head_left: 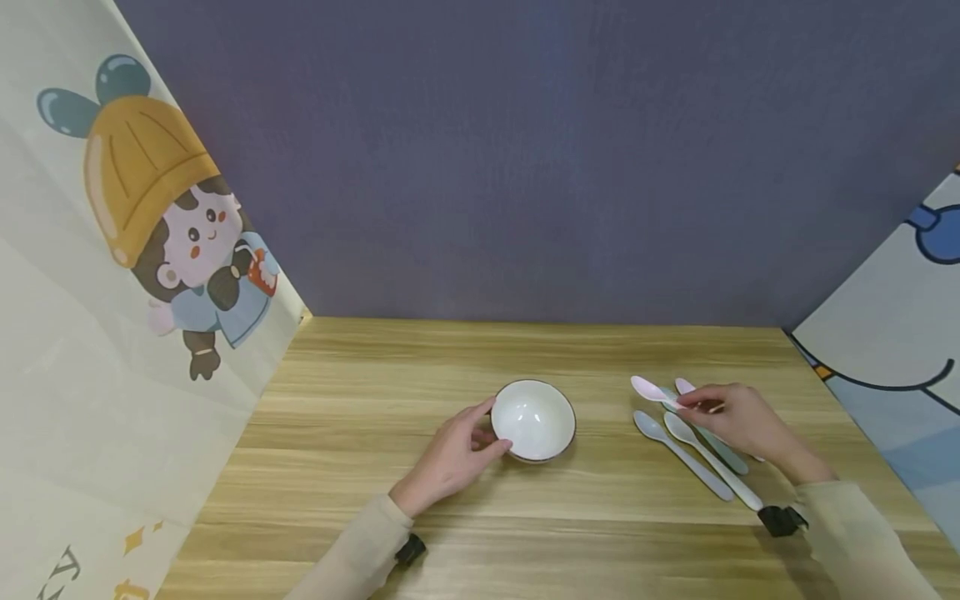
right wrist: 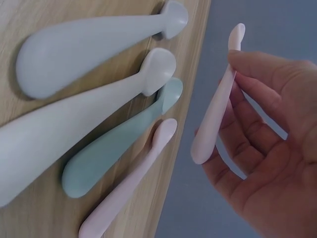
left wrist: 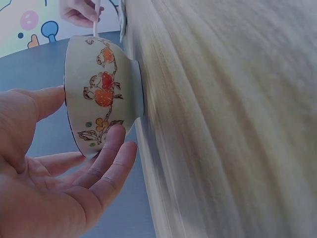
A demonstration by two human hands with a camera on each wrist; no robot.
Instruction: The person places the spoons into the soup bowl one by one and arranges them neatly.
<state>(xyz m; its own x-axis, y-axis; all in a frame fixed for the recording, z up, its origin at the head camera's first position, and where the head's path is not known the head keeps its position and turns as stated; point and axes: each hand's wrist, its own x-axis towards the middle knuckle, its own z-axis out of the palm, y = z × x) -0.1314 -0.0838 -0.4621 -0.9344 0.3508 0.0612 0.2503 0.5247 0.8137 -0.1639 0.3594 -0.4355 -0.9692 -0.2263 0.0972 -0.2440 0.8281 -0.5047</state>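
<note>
A white bowl [head_left: 533, 421] stands upright on the wooden table, with birds and leaves painted on its outside wall [left wrist: 101, 94]. My left hand [head_left: 453, 454] holds its left side, thumb and fingers spread along the rim and wall. Over to the right, my right hand [head_left: 750, 425] pinches a pale pink spoon [right wrist: 215, 119] by its handle, raised above the table. Beneath that hand lie a grey-blue spoon [right wrist: 94, 44], a white spoon [right wrist: 74, 119], a green spoon [right wrist: 119, 144] and a second pink spoon [right wrist: 133, 183], side by side.
The wooden table [head_left: 360, 375] ends at a dark blue upright panel [head_left: 525, 167] behind. A light wall with a cartoon child [head_left: 198, 225] rises on the left, and another printed wall [head_left: 900, 333] on the right. Both wrists wear black straps.
</note>
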